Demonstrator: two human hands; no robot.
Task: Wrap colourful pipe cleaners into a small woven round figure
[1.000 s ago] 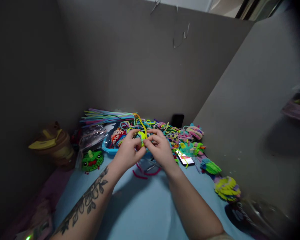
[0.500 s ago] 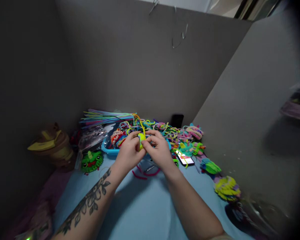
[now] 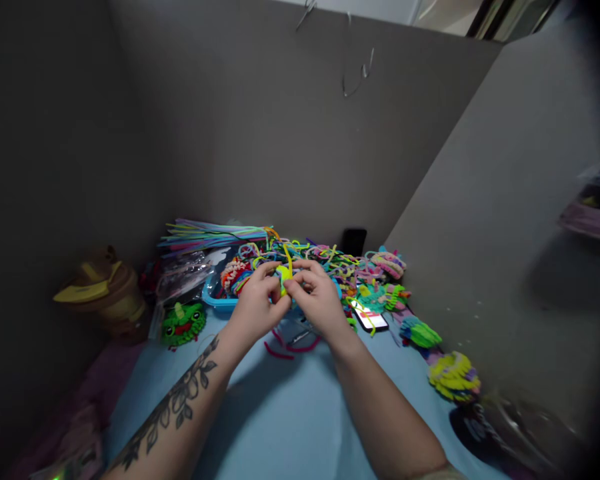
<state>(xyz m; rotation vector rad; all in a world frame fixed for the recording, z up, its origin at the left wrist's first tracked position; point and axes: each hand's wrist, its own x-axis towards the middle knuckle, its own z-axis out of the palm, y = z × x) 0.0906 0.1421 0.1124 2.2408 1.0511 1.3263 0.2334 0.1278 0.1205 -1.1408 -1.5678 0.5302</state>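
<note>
My left hand (image 3: 263, 298) and my right hand (image 3: 316, 298) meet above the front of a blue tray (image 3: 223, 305). Between their fingertips is a small bundle of yellow pipe cleaner (image 3: 285, 273), with one end standing up. My left fingers curl around its left side, while my right thumb and index finger pinch it from the right. Part of the bundle is hidden by the fingers. Beneath the hands, dark pink pipe cleaner pieces (image 3: 279, 355) lie on the blue cloth (image 3: 290, 413).
A heap of colourful pipe cleaners (image 3: 325, 257) lies behind the hands, with straight stems (image 3: 215, 233) at back left. A green frog-like figure (image 3: 184, 325) sits left. To the right are a lit phone (image 3: 370, 317) and several fuzzy pieces, including a yellow one (image 3: 454, 377).
The upright yellow end has shifted slightly and looks shorter. Both hands stay nearly in place, still gripping the bundle.
</note>
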